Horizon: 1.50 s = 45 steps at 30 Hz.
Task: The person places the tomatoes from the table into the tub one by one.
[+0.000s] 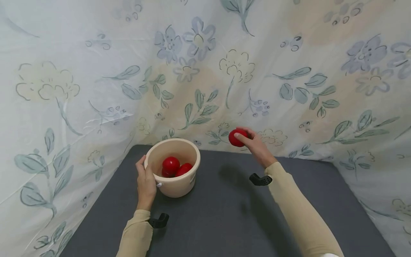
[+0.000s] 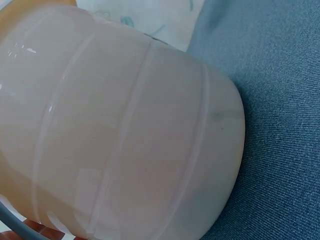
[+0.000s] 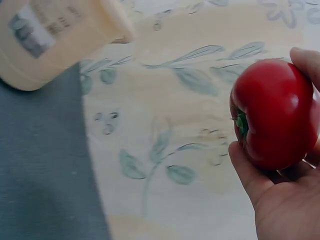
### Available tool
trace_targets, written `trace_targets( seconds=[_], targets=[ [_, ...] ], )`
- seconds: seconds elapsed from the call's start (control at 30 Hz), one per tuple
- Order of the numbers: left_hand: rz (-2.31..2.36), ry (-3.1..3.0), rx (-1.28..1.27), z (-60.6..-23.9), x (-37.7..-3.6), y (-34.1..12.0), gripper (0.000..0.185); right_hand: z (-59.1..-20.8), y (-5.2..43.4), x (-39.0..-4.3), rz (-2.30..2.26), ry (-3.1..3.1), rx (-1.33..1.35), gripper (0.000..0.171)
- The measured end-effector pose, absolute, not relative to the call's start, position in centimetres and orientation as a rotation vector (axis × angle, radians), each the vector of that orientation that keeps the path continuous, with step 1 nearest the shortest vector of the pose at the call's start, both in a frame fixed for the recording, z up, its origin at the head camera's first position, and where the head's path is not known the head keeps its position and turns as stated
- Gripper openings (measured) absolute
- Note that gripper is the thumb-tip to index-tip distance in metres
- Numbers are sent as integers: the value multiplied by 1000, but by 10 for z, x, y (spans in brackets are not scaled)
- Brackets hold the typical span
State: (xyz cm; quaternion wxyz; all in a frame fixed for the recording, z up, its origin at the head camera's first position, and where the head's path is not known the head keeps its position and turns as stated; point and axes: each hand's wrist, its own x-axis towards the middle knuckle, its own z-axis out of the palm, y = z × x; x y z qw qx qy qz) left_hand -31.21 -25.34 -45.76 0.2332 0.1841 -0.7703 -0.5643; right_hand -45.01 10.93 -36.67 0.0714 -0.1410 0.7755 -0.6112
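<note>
Right hand (image 1: 255,144) holds a red tomato (image 1: 237,137) up off the counter (image 1: 224,214), fingers and thumb curled round it. In the right wrist view the tomato (image 3: 272,112) sits in the palm with its green stem end facing the bucket side.

Left hand (image 1: 146,182) grips the near-left wall of the cream bucket (image 1: 179,185), thumb at the rim, and steadies it. Left wrist view shows only the bucket wall (image 2: 125,135) up close on the grey cloth; fingers barely visible there.

Progress, as a judgement: two tomatoes (image 1: 174,167) already lie in the bucket, touching each other. The one in the right grip is still outside it, off to the right of the bucket and further back, near the floral sheet (image 1: 205,71). No other loose tomatoes visible on the counter, so this looks like the last one.

Room:
- Between right grip and bucket mouth: open counter and air, nothing in the way.
- Bucket mouth is wide and there is space on top of the two inside.
- Behind the right grip the sheet hangs close, little room backward.
- Left of the left grip the counter edge meets the sheet, fairly near.
- Toward the body: plenty of bare counter.
</note>
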Motion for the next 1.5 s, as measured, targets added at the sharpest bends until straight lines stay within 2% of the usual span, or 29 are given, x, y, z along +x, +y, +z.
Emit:
trace_targets(
  seconds=[0.1,0.3,0.57,1.13,1.5],
  targets=[
    [-1544,-2114,501,-458,-312,-255,53,-353,110,-455,-1851,2377,-431,75],
    [-1532,-2115,514,-459,-311,-258,54,-330,112,-462,-1841,2449,-475,66],
    [-1519,-2116,532,-461,-309,-262,54,-313,94,-465,-1906,2388,-515,61],
    [-1539,-2111,527,-462,-312,-260,53,-317,20,-456,-1940,2247,-727,52],
    [-1546,-2130,538,-459,-317,-258,53,-341,-16,-449,-1885,2207,-755,52]
  ],
)
